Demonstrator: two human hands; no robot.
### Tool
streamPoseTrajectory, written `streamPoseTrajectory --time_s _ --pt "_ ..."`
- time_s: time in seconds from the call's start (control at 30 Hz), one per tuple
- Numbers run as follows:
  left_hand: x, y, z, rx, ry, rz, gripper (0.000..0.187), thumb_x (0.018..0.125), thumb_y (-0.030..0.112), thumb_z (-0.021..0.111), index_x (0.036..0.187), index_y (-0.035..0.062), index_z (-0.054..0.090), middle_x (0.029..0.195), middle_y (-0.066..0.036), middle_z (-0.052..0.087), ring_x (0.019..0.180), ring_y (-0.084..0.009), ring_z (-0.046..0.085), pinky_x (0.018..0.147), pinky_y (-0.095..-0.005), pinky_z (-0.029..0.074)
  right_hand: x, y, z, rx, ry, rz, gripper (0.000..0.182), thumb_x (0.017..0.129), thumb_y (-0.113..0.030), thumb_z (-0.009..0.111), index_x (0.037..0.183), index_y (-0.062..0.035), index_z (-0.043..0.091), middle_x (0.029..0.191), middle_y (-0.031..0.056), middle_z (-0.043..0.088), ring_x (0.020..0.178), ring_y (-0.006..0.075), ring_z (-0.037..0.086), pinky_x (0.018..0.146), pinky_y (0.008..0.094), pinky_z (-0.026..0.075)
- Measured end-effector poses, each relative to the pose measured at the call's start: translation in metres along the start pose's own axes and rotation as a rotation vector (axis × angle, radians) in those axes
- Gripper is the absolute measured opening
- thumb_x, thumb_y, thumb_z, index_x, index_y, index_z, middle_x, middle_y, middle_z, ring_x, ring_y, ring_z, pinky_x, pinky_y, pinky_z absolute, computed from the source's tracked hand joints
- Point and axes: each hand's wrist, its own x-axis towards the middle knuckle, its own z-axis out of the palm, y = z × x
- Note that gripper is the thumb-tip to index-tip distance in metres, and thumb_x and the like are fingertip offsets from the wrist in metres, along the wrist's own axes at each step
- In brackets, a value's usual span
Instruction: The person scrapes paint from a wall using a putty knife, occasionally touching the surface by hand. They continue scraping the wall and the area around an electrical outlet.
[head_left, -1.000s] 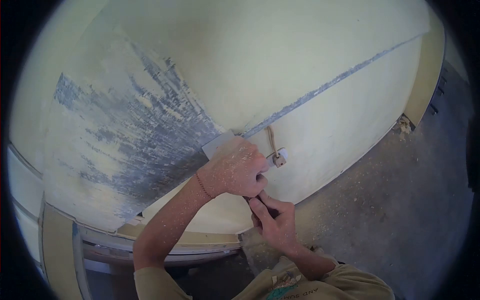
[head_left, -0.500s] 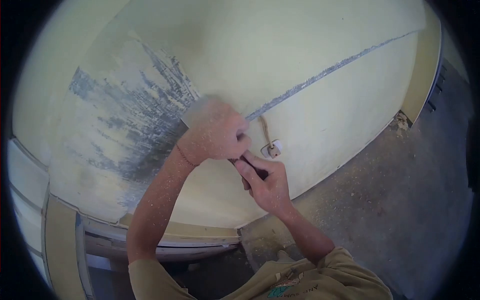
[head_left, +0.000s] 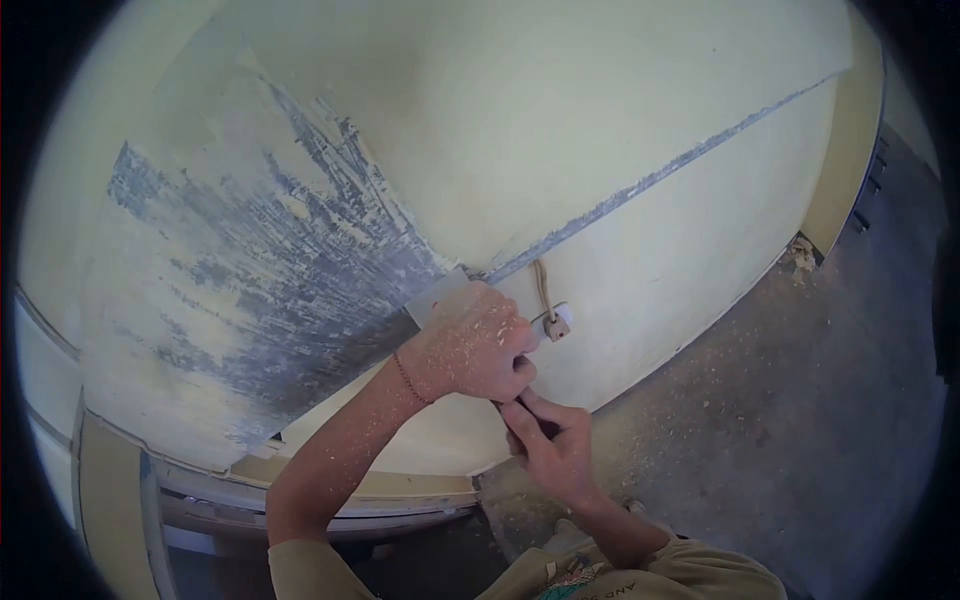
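Note:
My left hand (head_left: 472, 340), with a thin bracelet at the wrist and pale flakes on its back, is closed around a scraper. The wide flat blade of the scraper (head_left: 436, 298) shows beyond the knuckles, against the wall at the edge of a rough grey scraped patch (head_left: 330, 270). Lower down, my right hand (head_left: 552, 440) grips the dark rear end of the handle, just below the left. Most of the handle is hidden by my fingers.
A narrow grey stripe (head_left: 650, 180) runs along the pale wall (head_left: 560, 90). An electrical socket (head_left: 557, 322) hangs on a cable (head_left: 542, 285) close to my hands. Flakes lie on the grey floor (head_left: 760, 420). A wooden frame (head_left: 115, 490) stands at lower left.
Both hands and the scraper have moved down and to the right in view. The blade has gone from blurred to sharp, and more of the scraped patch shows behind it.

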Motion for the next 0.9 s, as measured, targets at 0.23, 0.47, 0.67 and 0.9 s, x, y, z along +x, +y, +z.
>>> streamPoseTrajectory --time_s 0.23,0.47,0.67,0.9 --pt "0.004 -0.014 -0.046 0.228 0.264 0.037 0.018 0.059 0.018 0.064 0.047 0.0097 0.054 0.048 -0.014 0.047 0.049 -0.036 0.051 0.051 -0.0456 0.039 0.036 -0.016 0.012 -0.201 -0.064 -0.124 0.026 0.098 -0.017 0.06 0.109 0.0054 0.068 0.06 -0.0008 0.053 0.049 0.0036 0.043 0.042 0.021 0.032" --pt "0.018 -0.035 -0.12 0.376 0.316 0.055 0.022 0.058 0.021 0.064 0.047 0.0094 0.048 0.049 -0.014 0.046 0.05 -0.0352 0.048 0.053 -0.0449 0.038 0.079 -0.082 0.046 0.075 -0.159 -0.199 0.022 0.099 -0.016 0.058 0.102 0.0032 0.067 0.06 -0.0015 0.051 0.048 0.0035 0.042 0.04 0.0211 0.03" --pt "0.01 -0.006 -0.086 0.255 0.156 0.01 0.019 0.057 0.022 0.06 0.051 0.0045 0.059 0.051 -0.019 0.052 0.051 -0.039 0.056 0.053 -0.0454 0.046 0.034 -0.054 0.026 0.027 -0.162 -0.179 0.027 0.1 -0.019 0.057 0.116 0.0017 0.064 0.06 -0.001 0.052 0.048 0.0028 0.042 0.04 0.021 0.03" --pt "0.01 0.006 -0.012 0.075 0.04 -0.045 0.019 0.06 0.021 0.06 0.053 0.0032 0.062 0.054 -0.021 0.056 0.053 -0.0381 0.06 0.056 -0.0464 0.05 0.006 -0.022 -0.013 0.011 -0.097 0.085 0.033 0.099 -0.02 0.057 0.124 0.0011 0.062 0.062 -0.0007 0.053 0.05 0.0026 0.043 0.041 0.0201 0.031"
